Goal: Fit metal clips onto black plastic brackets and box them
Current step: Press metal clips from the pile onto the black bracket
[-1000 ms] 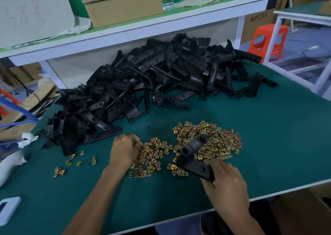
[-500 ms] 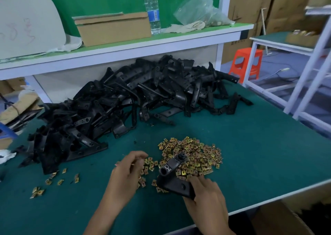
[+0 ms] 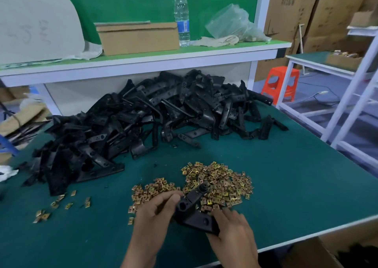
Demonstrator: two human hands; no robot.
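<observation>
Right hand (image 3: pixel 233 226) grips bracket (image 3: pixel 194 214) base | left hand (image 3: pixel 155 212) pinches its end (over clips (image 3: pixel 221 179))

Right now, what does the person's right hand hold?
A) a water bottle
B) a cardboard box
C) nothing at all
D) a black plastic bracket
D: the fingers of the right hand are curled round the flat base of a black bracket, at the near edge of the heap of metal clips.
</observation>
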